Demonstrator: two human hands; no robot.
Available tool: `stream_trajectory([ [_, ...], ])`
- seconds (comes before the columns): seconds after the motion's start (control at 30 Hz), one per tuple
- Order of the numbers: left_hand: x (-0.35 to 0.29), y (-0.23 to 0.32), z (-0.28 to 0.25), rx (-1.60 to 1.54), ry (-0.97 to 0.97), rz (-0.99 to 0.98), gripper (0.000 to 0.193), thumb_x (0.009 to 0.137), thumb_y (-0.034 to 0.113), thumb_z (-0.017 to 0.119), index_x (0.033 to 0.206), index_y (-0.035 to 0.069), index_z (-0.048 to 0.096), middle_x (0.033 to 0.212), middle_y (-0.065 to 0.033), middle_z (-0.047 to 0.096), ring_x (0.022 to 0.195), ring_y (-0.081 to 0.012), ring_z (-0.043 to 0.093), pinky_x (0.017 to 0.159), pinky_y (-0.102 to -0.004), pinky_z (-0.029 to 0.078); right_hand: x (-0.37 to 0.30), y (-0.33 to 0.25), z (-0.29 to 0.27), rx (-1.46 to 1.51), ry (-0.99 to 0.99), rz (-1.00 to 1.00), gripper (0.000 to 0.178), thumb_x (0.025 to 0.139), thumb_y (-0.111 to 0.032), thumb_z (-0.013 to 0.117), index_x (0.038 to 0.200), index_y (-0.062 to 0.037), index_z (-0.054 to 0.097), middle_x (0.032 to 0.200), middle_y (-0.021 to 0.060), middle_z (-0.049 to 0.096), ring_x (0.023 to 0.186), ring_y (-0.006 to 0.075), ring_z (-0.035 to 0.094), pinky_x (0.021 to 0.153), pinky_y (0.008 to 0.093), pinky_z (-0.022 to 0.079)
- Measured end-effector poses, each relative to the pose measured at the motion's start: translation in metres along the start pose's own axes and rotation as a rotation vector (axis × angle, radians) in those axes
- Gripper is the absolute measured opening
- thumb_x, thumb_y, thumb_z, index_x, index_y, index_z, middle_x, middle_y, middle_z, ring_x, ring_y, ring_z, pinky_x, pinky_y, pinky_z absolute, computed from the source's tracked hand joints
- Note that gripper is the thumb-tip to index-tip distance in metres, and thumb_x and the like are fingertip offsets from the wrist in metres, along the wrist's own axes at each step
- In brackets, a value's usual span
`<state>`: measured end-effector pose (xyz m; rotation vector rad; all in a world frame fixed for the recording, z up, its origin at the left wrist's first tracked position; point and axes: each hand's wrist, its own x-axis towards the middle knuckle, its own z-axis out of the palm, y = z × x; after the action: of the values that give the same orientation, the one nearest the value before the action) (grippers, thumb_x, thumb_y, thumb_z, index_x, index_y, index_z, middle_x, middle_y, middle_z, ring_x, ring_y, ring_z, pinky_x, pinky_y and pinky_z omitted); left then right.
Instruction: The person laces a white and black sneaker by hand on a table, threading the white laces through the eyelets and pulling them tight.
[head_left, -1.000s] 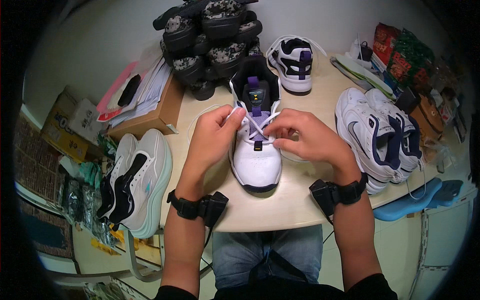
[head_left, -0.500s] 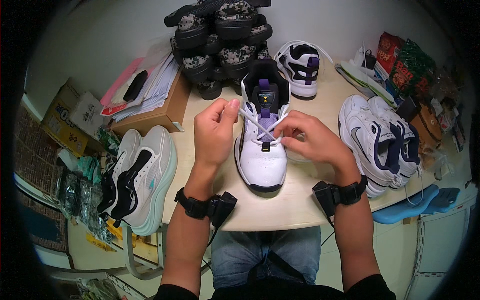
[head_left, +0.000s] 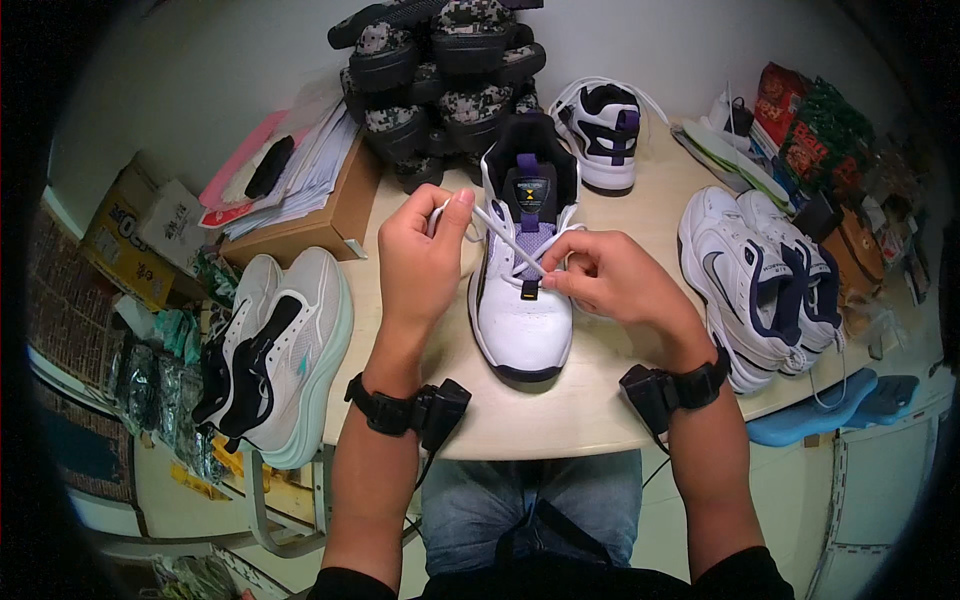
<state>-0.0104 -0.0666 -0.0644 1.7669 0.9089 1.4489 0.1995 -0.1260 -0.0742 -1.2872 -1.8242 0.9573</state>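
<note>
A white sneaker (head_left: 523,330) with black and purple trim stands on the table between my hands, its toe toward me. A white shoelace (head_left: 511,240) stretches across its tongue from one hand to the other. My left hand (head_left: 425,250), left of the shoe, is closed, with the lace pinched between thumb and forefinger. On the right, my right hand (head_left: 615,275) is closed over the lower eyelets and pinches the same lace near the small black tag. Some fingers of the right hand are hidden behind others.
Behind stands a matching sneaker (head_left: 608,140), beside a stack of camouflage shoes (head_left: 440,90). White sneakers (head_left: 745,280) rest at the right, and grey-white running shoes (head_left: 290,360) at the left edge. A cardboard box (head_left: 315,215) carries papers. Blue slippers (head_left: 815,415) lie beyond the right edge.
My left hand has shifted slightly left and toward me, drawing the lace out a bit further. The right hand stays near the lower eyelets, its fingers more closed.
</note>
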Motion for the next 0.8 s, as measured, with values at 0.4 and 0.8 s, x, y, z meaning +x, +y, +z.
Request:
stream_trajectory([
  [0.4, -0.005, 0.000, 0.001, -0.037, 0.036, 0.071, 0.024, 0.094, 0.023, 0.060, 0.078, 0.006, 0.058, 0.063, 0.0075, 0.045, 0.055, -0.0011, 0.035, 0.049, -0.0197, 0.025, 0.000, -0.004, 0.000, -0.085, -0.016, 0.009, 0.019, 0.088, -0.020, 0.064, 0.092, -0.0017, 0.064, 0.061, 0.0081, 0.054, 0.056, 0.0155, 0.047, 0.054, 0.0318, 0.039],
  [0.8, 0.016, -0.014, -0.023, -0.068, 0.077, -0.175, 0.016, 0.093, 0.019, 0.058, 0.091, 0.004, 0.060, 0.066, 0.0083, 0.045, 0.056, -0.0003, 0.035, 0.049, -0.0190, 0.025, -0.017, -0.011, -0.018, 0.876, 0.040, -0.144, 0.006, 0.087, -0.007, 0.055, 0.089, -0.0012, 0.054, 0.048, -0.0019, 0.041, 0.038, 0.0056, 0.037, 0.043, 0.0227, 0.036],
])
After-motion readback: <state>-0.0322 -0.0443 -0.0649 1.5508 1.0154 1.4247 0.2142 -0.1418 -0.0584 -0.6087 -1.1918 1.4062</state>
